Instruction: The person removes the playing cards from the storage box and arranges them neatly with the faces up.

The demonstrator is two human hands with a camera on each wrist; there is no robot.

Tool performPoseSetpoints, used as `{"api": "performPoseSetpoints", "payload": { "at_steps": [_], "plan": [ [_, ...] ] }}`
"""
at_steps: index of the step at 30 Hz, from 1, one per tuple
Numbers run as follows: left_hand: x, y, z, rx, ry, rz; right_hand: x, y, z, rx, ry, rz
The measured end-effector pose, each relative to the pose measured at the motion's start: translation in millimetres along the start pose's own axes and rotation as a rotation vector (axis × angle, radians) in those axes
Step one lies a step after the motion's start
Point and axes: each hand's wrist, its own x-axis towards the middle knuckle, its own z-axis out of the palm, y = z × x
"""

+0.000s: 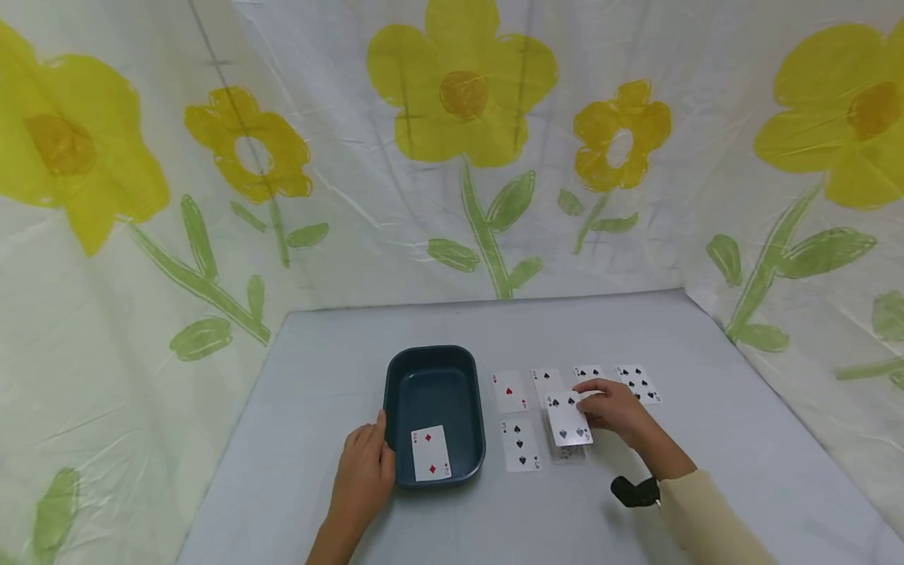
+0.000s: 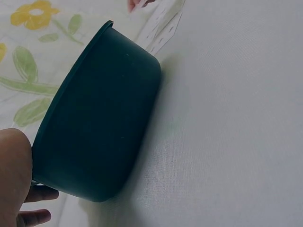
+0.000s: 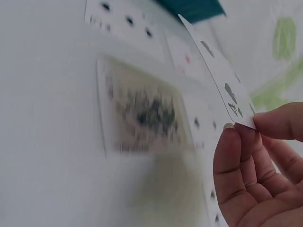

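Note:
My right hand [image 1: 616, 408] pinches a four of spades [image 1: 568, 421] between thumb and fingers, face up and raised above the table. Below it lies a card-sized piece with a blurred dark ornate pattern [image 3: 147, 111], partly hidden in the head view. My left hand [image 1: 363, 469] touches the left rim of a dark teal tray [image 1: 480, 428], with loose fingers outside its wall. Inside the tray lies a two of diamonds [image 1: 430, 453]. Right of the tray are a three of spades [image 1: 520, 457] and an ace of hearts [image 1: 510, 391].
Along the back row lie a spade card [image 1: 544, 378] partly covered by the held card, another spade card [image 1: 588, 371] and a six of spades [image 1: 639, 383]. A flower-printed curtain [image 1: 339, 259] borders the grey table [image 1: 297, 439]. A black camera [image 1: 636, 492] sits at my right wrist.

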Motion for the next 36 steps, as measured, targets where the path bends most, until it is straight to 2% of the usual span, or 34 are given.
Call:
{"api": "performPoseSetpoints", "payload": {
  "at_steps": [6,12,21,36],
  "plan": [
    [-0.8,-1.2,0.1,0.001,-0.002,-0.008,-3.5,20.1,-24.9,-0.09,0.057,0.04],
    [-1.2,-1.3,-0.5,-0.001,-0.002,-0.007,-2.8,30.0,-34.0,-0.218,0.115,0.039],
    [-0.9,-1.0,1.1,-0.007,-0.007,-0.014,-0.5,31.0,-39.7,-0.466,0.16,0.038],
    [2.2,0.8,0.0,-0.005,-0.027,-0.028,1.0,26.5,-36.6,-0.601,0.215,0.028]
  ]
}}
